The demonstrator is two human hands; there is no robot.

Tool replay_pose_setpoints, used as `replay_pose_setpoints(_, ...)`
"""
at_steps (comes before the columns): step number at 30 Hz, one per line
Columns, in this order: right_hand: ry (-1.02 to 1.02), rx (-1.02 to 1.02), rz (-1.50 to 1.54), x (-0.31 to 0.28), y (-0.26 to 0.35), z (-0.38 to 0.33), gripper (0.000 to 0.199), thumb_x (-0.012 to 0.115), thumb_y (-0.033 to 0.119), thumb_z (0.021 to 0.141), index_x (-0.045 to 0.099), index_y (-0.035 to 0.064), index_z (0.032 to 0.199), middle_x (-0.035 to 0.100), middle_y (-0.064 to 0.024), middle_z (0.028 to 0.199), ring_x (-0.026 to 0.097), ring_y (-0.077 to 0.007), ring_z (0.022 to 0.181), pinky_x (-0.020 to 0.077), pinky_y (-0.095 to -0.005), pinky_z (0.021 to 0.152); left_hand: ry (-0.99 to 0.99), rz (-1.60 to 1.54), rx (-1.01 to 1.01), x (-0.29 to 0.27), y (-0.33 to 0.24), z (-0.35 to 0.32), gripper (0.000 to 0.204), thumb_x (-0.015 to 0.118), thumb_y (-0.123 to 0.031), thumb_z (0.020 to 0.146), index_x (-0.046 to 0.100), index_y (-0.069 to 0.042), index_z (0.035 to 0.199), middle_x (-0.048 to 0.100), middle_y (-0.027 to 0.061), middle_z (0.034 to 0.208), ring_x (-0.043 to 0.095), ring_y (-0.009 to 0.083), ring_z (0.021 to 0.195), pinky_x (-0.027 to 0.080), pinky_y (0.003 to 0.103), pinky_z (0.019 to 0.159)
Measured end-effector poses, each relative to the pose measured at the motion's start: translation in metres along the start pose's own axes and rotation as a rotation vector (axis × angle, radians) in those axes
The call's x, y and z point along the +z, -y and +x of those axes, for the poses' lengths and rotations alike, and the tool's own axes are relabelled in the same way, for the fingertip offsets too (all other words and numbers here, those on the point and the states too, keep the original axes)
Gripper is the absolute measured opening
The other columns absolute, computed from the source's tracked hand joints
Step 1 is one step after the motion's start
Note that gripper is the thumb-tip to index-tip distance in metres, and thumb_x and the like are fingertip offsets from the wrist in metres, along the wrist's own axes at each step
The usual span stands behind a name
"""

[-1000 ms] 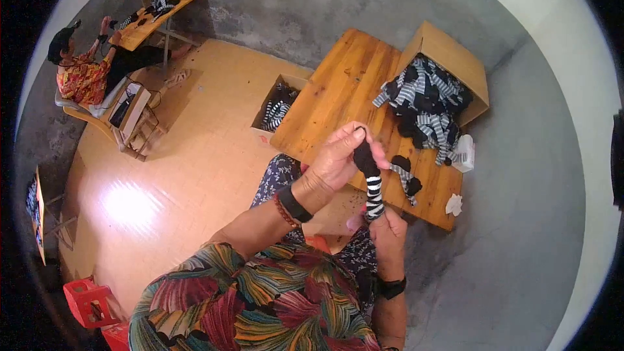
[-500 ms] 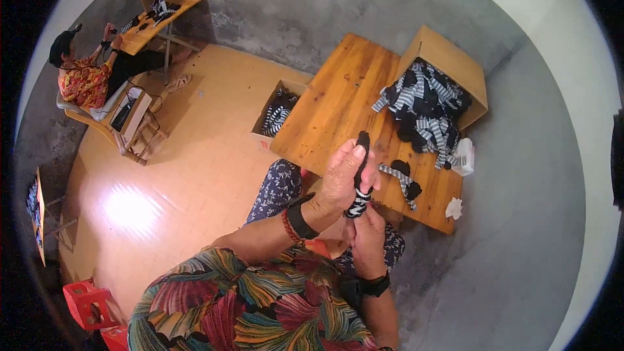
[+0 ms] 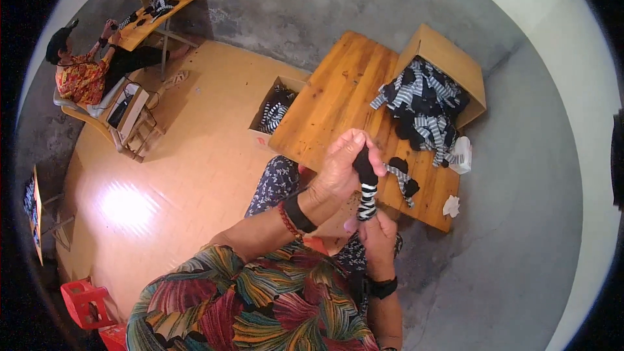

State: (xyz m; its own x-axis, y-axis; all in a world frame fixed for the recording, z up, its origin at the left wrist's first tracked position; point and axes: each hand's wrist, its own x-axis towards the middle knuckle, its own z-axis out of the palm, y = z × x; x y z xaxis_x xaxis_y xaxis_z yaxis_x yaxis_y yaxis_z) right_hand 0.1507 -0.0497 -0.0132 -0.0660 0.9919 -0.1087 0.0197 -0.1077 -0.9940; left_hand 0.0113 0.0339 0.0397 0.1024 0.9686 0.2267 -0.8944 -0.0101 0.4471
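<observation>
A black sock with black-and-white stripes [image 3: 367,198] is stretched between my two hands, above my lap and beside the near edge of the wooden table [image 3: 331,101]. My left hand [image 3: 338,166] is closed around its black upper end, and the fingers hide the tip. Below, my right hand [image 3: 379,237] grips the lower end of the striped part. Close by on the table lies a grey-striped sock with black ends [image 3: 404,181]. A heap of similar grey-striped and black socks [image 3: 426,101] spills from a cardboard box [image 3: 448,49] lying on its side.
A white tissue pack [image 3: 462,156] and a crumpled tissue [image 3: 451,206] sit by the right wall. On the floor left of the table stands a carton [image 3: 260,135] holding striped socks. Far left, a person [image 3: 84,75] sits at another table. Red stools [image 3: 84,302] stand lower left.
My left hand has closed over the black tip, which stuck out before. My right hand has shifted slightly down, and more of the striped part shows between the hands.
</observation>
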Motion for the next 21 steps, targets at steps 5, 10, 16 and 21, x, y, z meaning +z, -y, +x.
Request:
replay_pose_setpoints(5, 0.098, 0.171, 0.448, 0.024, 0.009, -0.005, 0.022, 0.047, 0.023, 0.089, 0.049, 0.0056, 0.074, 0.039, 0.0018, 0.049, 0.033, -0.0067, 0.038, 0.0253, -0.0211, 0.038, -0.093, -0.001, -0.030, 0.011, 0.011, -0.010, 0.025, 0.041, -0.031, 0.091, 0.046, -0.007, 0.086, 0.044, 0.0019, 0.056, 0.040, 0.0127, 0.043, 0.040, 0.029, 0.049)
replay_pose_setpoints(10, 0.194, 0.323, 0.565, 0.029, 0.022, -0.005, 0.022, 0.045, 0.022, 0.089, 0.048, 0.0075, 0.073, 0.034, 0.0023, 0.046, 0.030, -0.0077, 0.037, 0.0242, -0.0218, 0.038, -0.024, 0.074, -0.008, 0.009, 0.008, -0.017, 0.025, 0.040, -0.030, 0.092, 0.045, -0.007, 0.085, 0.042, 0.0011, 0.054, 0.038, 0.0113, 0.041, 0.039, 0.028, 0.046)
replay_pose_setpoints(16, 0.166, 0.317, 0.458, 0.025, 0.030, -0.002, 0.020, 0.045, 0.020, 0.089, 0.049, 0.0066, 0.075, 0.037, 0.0029, 0.047, 0.031, -0.0058, 0.038, 0.0234, -0.0196, 0.038, -0.091, 0.272, 0.064, -0.005, -0.001, -0.010, 0.016, 0.044, -0.023, 0.090, 0.045, -0.007, 0.089, 0.047, 0.0028, 0.058, 0.046, 0.0132, 0.047, 0.045, 0.030, 0.053)
replay_pose_setpoints(21, 0.069, 0.076, -0.028, 0.002, 0.004, 0.001, 0.021, 0.045, 0.018, 0.089, 0.054, 0.0027, 0.077, 0.042, 0.0049, 0.053, 0.036, -0.0021, 0.046, 0.0260, -0.0178, 0.041, -0.051, 0.307, 0.075, 0.000, -0.009, -0.006, 0.012, 0.044, -0.016, 0.088, 0.044, -0.005, 0.092, 0.053, 0.0046, 0.067, 0.054, 0.0130, 0.059, 0.046, 0.025, 0.057)
